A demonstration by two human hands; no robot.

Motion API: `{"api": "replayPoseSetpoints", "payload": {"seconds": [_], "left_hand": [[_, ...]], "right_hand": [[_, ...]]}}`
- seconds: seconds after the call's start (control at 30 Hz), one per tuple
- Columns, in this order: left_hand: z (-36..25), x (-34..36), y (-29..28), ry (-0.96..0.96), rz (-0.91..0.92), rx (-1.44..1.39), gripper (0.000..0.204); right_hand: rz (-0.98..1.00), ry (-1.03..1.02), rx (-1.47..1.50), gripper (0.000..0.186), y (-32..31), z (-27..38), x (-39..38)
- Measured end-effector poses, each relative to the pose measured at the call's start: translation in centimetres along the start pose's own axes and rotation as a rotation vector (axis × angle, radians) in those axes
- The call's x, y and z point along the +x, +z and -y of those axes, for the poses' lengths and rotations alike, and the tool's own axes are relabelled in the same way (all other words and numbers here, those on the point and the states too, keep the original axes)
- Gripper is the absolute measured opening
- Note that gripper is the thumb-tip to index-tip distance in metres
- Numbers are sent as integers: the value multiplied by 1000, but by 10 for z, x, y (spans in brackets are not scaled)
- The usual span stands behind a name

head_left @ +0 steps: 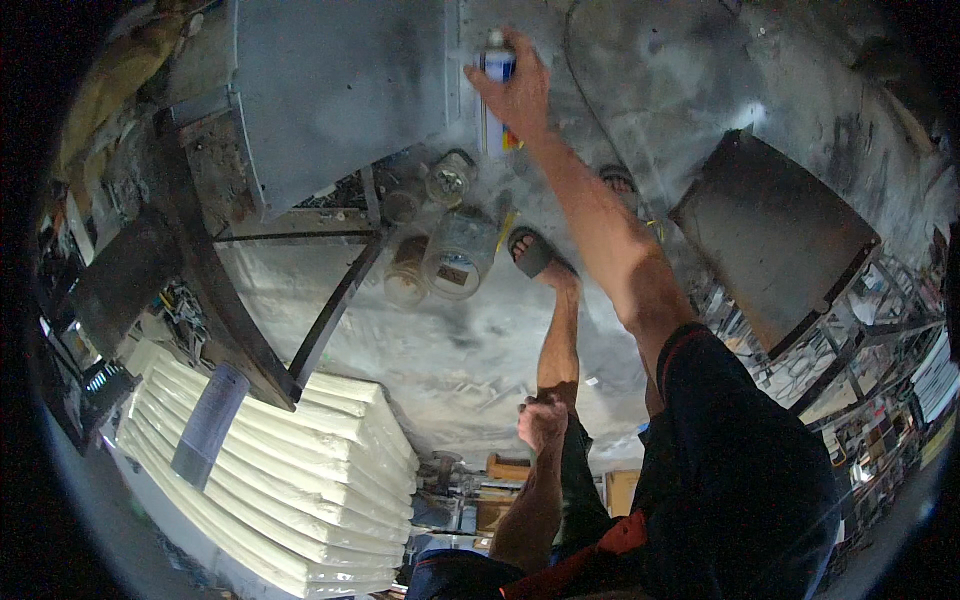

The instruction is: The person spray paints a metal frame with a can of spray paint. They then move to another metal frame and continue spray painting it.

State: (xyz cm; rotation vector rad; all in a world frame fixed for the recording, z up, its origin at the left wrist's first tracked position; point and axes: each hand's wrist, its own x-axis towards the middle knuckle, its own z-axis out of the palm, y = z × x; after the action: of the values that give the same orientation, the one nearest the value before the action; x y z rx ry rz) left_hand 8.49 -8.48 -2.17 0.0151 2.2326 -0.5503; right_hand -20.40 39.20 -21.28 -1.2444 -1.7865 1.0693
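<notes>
My right hand, arm stretched far forward, is wrapped round a spray can with a blue and white body. The can is upright beside the right edge of a large grey panel, and the index finger reaches over its top. My left hand is closed into a fist by my left leg, well away from the panel. Whether it holds anything cannot be made out.
Clear jars stand on the grey-stained floor near my left foot. A dark metal frame and a stack of wrapped white sheets are at left. At right sits a dark flat board; a thin cable crosses the floor.
</notes>
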Motion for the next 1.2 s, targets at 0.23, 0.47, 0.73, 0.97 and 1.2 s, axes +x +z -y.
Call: {"api": "replayPoseSetpoints", "payload": {"seconds": [0.23,0.47,0.73,0.97,1.2], "left_hand": [[-17,0,-20,-80,25,27,47],[-23,-3,-41,-98,165,77,51],[-16,3,-33,-14,74,18,54],[-20,5,-38,-22,96,59,56],[-22,1,-50,-17,158,30,54]], "right_hand": [[117,30,40,76,-16,9,27],[517,205,6,78,-27,2,-95],[45,120,38,78,4,-20,22],[94,83,-55,76,3,-32,39],[202,124,-9,74,-3,-38,-18]]}}
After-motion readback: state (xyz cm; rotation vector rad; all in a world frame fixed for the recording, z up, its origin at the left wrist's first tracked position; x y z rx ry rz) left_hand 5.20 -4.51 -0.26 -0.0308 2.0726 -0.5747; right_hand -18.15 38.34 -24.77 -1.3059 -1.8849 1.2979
